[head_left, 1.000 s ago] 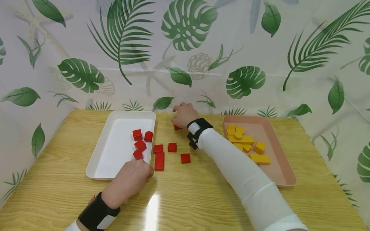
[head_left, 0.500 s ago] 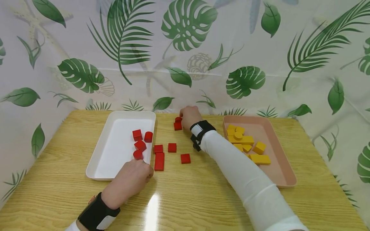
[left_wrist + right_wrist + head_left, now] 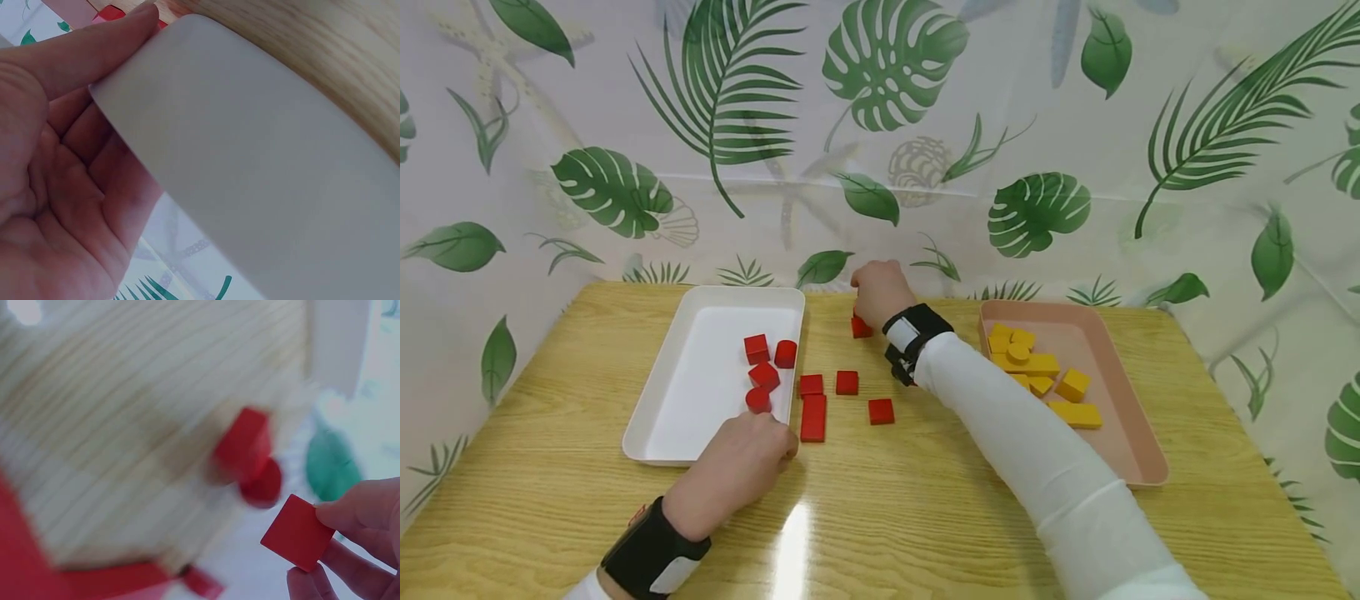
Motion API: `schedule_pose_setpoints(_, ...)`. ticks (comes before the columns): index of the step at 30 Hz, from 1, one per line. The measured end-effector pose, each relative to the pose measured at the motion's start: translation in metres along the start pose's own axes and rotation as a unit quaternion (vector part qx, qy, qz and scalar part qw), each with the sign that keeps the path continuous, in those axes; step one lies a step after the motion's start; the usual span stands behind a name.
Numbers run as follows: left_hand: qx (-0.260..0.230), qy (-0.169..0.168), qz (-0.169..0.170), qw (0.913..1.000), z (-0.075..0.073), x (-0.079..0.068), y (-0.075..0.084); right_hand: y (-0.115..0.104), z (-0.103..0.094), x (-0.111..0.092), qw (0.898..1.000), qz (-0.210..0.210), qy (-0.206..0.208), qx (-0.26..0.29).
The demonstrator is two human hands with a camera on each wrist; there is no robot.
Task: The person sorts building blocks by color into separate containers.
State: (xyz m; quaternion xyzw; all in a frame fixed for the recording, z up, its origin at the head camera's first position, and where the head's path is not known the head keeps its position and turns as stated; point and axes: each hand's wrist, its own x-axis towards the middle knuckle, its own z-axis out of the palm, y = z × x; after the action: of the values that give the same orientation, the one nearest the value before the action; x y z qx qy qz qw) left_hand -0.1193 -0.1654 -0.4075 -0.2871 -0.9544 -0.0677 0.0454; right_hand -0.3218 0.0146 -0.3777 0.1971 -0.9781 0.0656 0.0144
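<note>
My left hand grips the near right corner of the white tray; in the left wrist view its thumb lies along the edge of the tray wall. Inside the tray, close beyond the knuckles, are red blocks, both cubes and cylinders. My right hand is at the back of the table. In the right wrist view it pinches a red square block between thumb and fingers. Below it are another red block and a red cylinder, both blurred; in the head view the hand mostly hides them.
Between the trays lie several red pieces, including a long block beside the white tray and a flat square one. A pink tray with yellow blocks stands at right. Leaf-patterned cloth rises behind the table.
My right hand went right, baring a red cylinder and block half a second ago, then back left and up over them, a red square block now in its fingers. The left hand stays put.
</note>
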Motion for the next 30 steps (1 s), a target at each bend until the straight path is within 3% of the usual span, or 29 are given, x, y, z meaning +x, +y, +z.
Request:
schedule_pose_setpoints(6, 0.007, -0.004, 0.0, 1.0, 0.0, 0.0, -0.001, -0.049, -0.007, -0.004, 0.993, -0.111, 0.038, -0.013)
schedule_pose_setpoints(10, 0.014, -0.002, 0.002, 0.9999, -0.001, 0.0, -0.001, -0.089, -0.01, -0.014, 0.985, -0.168, 0.035, -0.002)
schedule_pose_setpoints(14, 0.02, 0.03, 0.02, 0.9991, -0.001, -0.001, -0.002, -0.124, -0.007, -0.027, 0.975, -0.222, 0.022, 0.019)
schedule_pose_setpoints(17, 0.029, 0.065, 0.044, 0.9965, 0.001, -0.004, -0.003, -0.142, 0.003, -0.036, 0.96, -0.278, 0.018, 0.019)
schedule_pose_setpoints(21, 0.039, 0.09, 0.064, 0.9931, 0.003, -0.007, -0.005, -0.154, 0.016, -0.044, 0.948, -0.316, -0.013, 0.027)
schedule_pose_setpoints(25, 0.045, 0.091, 0.063, 0.9928, 0.004, -0.006, -0.006, -0.154, 0.023, -0.046, 0.949, -0.306, -0.063, 0.037)
schedule_pose_setpoints(30, 0.04, 0.089, 0.054, 0.9938, 0.002, -0.003, -0.006, -0.149, 0.033, -0.042, 0.943, -0.313, -0.102, 0.04)
